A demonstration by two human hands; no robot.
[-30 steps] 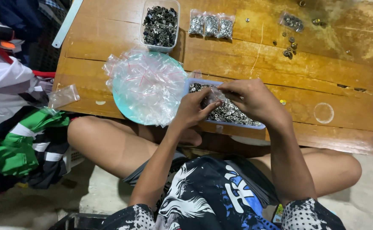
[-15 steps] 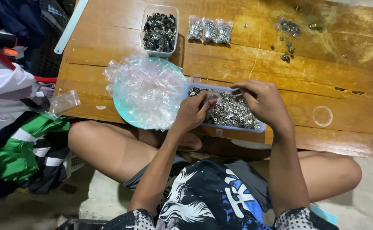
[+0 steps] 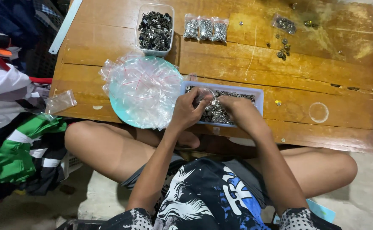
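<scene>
1. Our left hand (image 3: pixel 186 111) pinches a small clear bag (image 3: pixel 203 96) over the tray (image 3: pixel 258 97).
2. Our right hand (image 3: pixel 237 111) is just beside it, fingers down in the metal parts (image 3: pixel 216 114); we cannot tell if it grasps any.
3. Left of the hands lies a pile of bags (image 3: pixel 141 89).
4. Beyond them stands a tub (image 3: pixel 154 30) of dark parts.

Turquoise plate (image 3: pixel 120 111), silvery fasteners (image 3: pixel 218 111) in pale blue tray (image 3: pixel 259 99), brown wooden table (image 3: pixel 322 72)
</scene>
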